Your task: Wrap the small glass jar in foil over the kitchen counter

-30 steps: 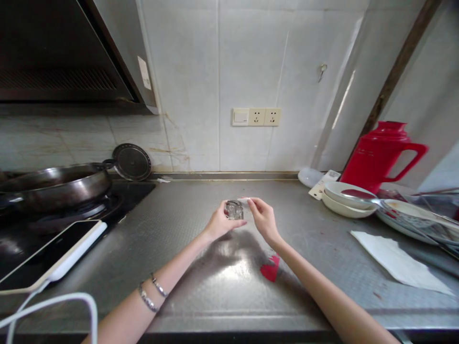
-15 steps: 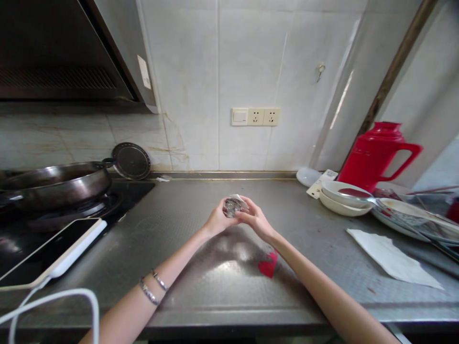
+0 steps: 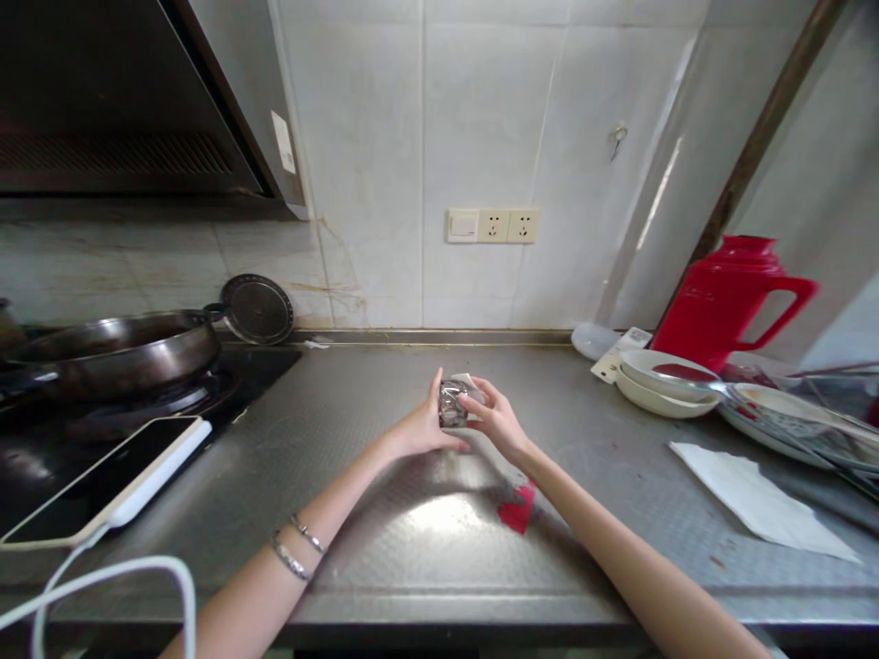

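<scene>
- Left hand [image 3: 422, 428] is spread wide, fingers standing up at the glass's nine o'clock edge, thumb stretched out below it and apart; whether it bears any weight, no telling!
- Right hand [image 3: 500, 421] comes in from three o'clock, partly closed, thumb on the near face of the small clear glass [image 3: 451, 409], pinching it.
- And a white scrap [image 3: 470, 378] pokes up at the glass's one o'clock, right by those right fingers.
- So the glass sits between both hands, held over the metal counter [image 3: 357, 394], and it's the centre of our clock.
- Down at five o'clock, a red scrap [image 3: 516, 509] lies flat near the right forearm.
- Between three and four, a white paper sheet [image 3: 762, 503]; at three, stacked bowls [image 3: 666, 398]; just above them, the red thermos [image 3: 718, 293].
- Across to nine, a metal pan [image 3: 137, 357] on the stove, with a phone [image 3: 89, 480] between eight and nine.
</scene>
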The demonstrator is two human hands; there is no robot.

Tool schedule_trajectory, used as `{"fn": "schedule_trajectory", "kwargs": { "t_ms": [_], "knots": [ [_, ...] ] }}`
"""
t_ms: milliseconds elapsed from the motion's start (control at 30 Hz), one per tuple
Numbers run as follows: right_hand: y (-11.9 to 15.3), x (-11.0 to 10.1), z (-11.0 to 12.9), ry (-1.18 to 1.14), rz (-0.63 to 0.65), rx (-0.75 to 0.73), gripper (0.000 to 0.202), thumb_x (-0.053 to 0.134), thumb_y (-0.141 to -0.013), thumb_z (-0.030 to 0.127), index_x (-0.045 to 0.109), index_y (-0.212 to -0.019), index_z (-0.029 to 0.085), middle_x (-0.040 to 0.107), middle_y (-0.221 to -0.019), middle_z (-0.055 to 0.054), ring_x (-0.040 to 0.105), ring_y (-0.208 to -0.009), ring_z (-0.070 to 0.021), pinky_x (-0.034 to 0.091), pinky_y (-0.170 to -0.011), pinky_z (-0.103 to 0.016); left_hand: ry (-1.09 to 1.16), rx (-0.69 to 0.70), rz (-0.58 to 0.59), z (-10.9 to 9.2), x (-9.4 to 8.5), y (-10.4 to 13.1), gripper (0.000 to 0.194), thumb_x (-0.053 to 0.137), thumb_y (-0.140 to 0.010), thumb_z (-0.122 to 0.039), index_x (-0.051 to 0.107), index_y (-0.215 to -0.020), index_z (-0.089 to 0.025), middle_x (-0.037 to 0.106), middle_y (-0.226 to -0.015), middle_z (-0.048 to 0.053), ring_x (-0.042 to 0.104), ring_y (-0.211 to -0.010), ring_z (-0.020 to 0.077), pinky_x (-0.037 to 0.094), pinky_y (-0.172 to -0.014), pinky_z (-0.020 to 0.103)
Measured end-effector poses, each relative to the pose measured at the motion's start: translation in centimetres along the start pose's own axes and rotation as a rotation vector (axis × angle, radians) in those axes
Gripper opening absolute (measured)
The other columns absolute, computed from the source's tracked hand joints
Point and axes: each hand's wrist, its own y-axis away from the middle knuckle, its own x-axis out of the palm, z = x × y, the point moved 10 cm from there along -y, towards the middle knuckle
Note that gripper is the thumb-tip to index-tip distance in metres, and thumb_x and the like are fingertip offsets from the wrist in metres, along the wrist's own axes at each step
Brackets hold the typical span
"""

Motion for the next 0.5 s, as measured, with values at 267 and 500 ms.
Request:
{"fn": "schedule_trajectory", "kwargs": {
  "t_ms": [267,500],
  "knots": [
    [0.2,0.0,-0.7,-0.078,-0.039,0.143,0.037,0.069,-0.075,0.039,0.054,-0.105,0.022,0.067,-0.099,-0.005,0.067,-0.067,-0.0171,0.057,-0.058,-0.032,-0.392,0.014,-0.149,-0.9,-1.6,0.1,0.13,0.086,-0.049,-0.039,0.003,-0.149,-0.029,0.034,-0.146,0.02,0.048,-0.123,0.0414,0.043,-0.094,0.056],
    [0.3,0.0,-0.4,-0.058,-0.038,0.159,0.032,0.064,-0.08,0.042,0.055,-0.104,0.023,0.066,-0.101,-0.004,0.067,-0.063,-0.0152,0.056,-0.05,-0.027,-0.18,0.166,-0.173,-2.1,-1.7,-0.5,0.111,0.085,-0.054,-0.032,0.022,-0.144,-0.025,0.046,-0.136,0.018,0.052,-0.119,0.032,0.043,-0.098,0.048]
  ]
}}
